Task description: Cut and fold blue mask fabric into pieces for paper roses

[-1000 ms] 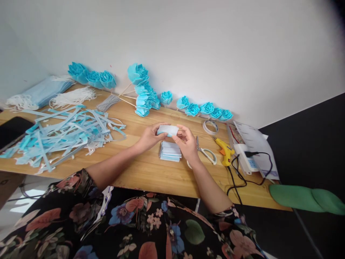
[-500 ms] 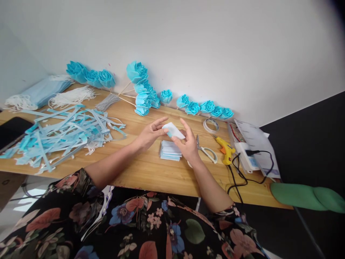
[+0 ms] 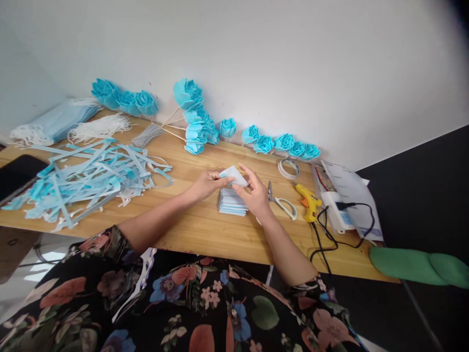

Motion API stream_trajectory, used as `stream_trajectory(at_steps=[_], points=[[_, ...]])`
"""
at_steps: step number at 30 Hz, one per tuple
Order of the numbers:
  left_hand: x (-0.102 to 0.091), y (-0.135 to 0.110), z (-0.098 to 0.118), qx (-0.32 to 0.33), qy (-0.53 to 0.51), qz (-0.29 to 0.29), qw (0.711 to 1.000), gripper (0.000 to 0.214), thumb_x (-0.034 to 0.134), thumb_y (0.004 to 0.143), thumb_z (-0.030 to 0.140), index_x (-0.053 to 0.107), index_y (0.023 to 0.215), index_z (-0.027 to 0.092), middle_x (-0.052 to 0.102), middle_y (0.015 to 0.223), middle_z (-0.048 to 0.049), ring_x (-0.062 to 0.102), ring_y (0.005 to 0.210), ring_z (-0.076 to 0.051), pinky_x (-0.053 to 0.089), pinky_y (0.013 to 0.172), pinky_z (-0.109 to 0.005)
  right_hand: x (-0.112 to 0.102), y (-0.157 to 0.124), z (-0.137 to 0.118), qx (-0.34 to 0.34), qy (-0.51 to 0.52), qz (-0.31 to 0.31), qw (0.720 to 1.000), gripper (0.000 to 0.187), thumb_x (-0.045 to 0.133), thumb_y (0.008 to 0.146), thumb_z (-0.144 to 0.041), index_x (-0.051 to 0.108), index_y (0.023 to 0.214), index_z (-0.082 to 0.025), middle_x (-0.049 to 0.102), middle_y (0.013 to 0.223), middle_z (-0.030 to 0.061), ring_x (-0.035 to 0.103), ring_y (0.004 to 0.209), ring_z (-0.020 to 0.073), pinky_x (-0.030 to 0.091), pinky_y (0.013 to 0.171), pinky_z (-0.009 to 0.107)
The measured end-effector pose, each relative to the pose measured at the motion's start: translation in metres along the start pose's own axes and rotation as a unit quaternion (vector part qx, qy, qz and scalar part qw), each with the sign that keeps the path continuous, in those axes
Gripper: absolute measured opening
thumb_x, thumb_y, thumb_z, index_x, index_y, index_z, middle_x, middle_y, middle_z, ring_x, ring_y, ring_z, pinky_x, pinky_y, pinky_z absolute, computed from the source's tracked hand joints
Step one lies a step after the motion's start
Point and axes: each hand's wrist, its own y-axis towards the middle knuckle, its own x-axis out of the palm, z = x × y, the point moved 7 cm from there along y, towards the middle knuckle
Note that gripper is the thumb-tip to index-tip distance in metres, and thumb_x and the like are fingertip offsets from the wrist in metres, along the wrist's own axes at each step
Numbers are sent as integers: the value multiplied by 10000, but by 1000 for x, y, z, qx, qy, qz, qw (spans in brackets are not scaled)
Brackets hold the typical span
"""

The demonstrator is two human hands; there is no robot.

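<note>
Between both hands, above the table, is a folded piece of pale blue and white mask fabric. My left hand pinches its left edge with thumb and fingers. On the other side, my right hand grips the lower right edge, its index finger curving behind. Just below lies a stack of folded pale blue fabric pieces, partly covered by my right hand. A pair of scissors with white handles rests right of that hand, one handle partly hidden by the wrist.
Blue fabric flowers line the wall. Cut strips heap at left beside a phone, white ear loops and face masks. At right are a tape roll, a yellow glue gun, a power strip and cables.
The fabric piece has been turned and looks more folded, now nearly diamond-shaped. My left fingers have closed in on it, and my right fingers have drawn closer too. The view has shifted slightly.
</note>
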Motion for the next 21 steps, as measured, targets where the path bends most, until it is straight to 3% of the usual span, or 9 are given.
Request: stream_trajectory(at_steps=[6,9,12,15,18,21], points=[[-1,1,-5,-52,-62,4,997,373,778,745,473,757,785,103,761,787,-74,684,808,-192,516,854,-342,-8,2,-5,-23,-18,7,1000,528,633,901,-410,546,1403,-270,716,946,34,670,823,195,564,811,369],[-7,2,-2,-68,-153,35,985,325,797,751,399,750,841,91,775,868,-101,698,830,-192,531,860,-350,-22,4,-16,-80,-51,36,995,496,553,949,-344,496,1440,-297,715,1072,55,673,962,221,552,904,418],[-6,2,0,-107,-201,32,973,277,786,782,339,727,837,74,765,803,-112,696,722,-166,540,698,-286,-23,6,-32,-185,-124,26,975,582,582,909,-255,443,1469,-329,639,1319,74,581,1233,278,475,1057,516],[-2,0,-1,-149,-190,11,970,252,750,825,319,704,815,71,737,705,-104,669,600,-137,419,479,-205,-16,4,-41,-265,-178,-4,948,650,579,867,-158,426,1471,-343,533,1460,69,461,1381,301,383,1140,583],[2,-3,-3,-166,-170,-12,971,252,760,820,321,696,803,78,712,651,-82,632,533,-111,355,427,-189,-9,3,-40,-272,-192,-23,943,592,561,860,-124,507,1396,-367,489,1500,41,412,1423,300,367,1144,610],[5,-4,-5,-168,-147,-26,974,290,784,791,359,684,743,90,662,554,-47,589,486,-96,354,424,-190,-5,2,-36,-262,-189,-35,946,402,581,871,-142,658,1197,-365,519,1472,11,412,1418,298,373,1131,617]])
